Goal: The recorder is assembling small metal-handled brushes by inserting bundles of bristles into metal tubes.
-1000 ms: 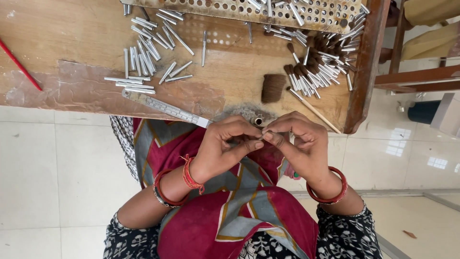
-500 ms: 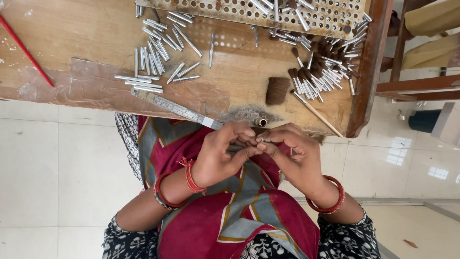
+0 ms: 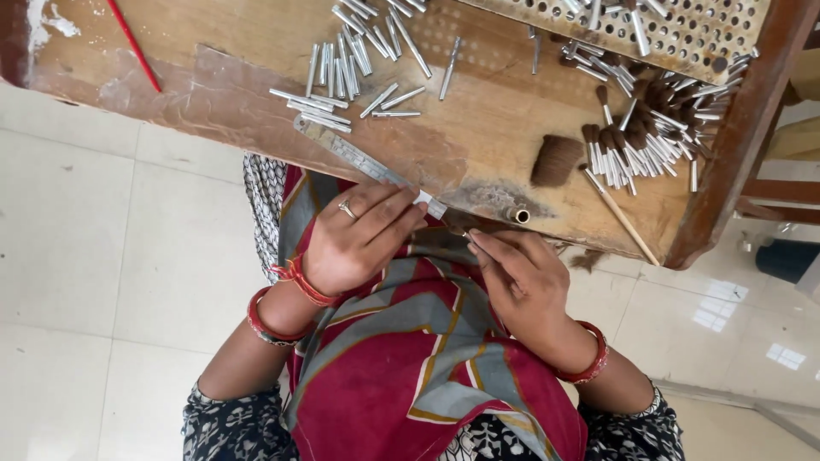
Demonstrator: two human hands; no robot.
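Head view: I see both hands low at the near edge of the bench, over a red patterned cloth.
Tuft: a small dark tuft sits between the two sets of fingertips, just under the bench edge; I cannot tell which hand has it.
Left hand: left hand, fingers curled loosely toward the tuft, tips by the end of a steel ruler; grip hidden, I cannot tell if it pinches anything.
Right hand: right hand, fingers nearly straight and together, tips at the tuft; hold unclear.
Beyond the fingertips: a short brass tube lies just past the right fingers.
Farther out: a brown hair bundle, a thin stick, filled ferrules right, empty metal tubes left.
Far edge: perforated tray; red pencil far left.
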